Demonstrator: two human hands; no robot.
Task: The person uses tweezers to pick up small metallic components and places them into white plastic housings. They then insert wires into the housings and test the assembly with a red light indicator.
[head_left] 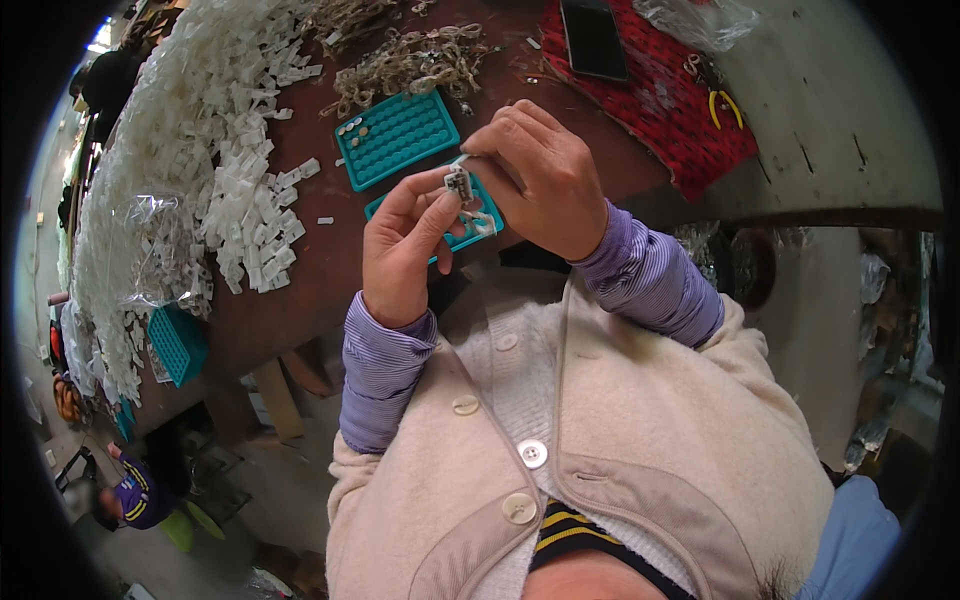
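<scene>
Pinching small white clip, left hand and right hand above near-empty teal tray.

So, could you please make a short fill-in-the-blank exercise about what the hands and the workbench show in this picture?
1. Both hands, the left hand and the right hand, hold one small white ____ part between them.
2. The moulded trays on the workbench are ____ in colour.
3. The black phone lies on a ____ cloth.
4. The pliers on that cloth have ____ handles.

Missing words: plastic; teal; red; yellow
</scene>
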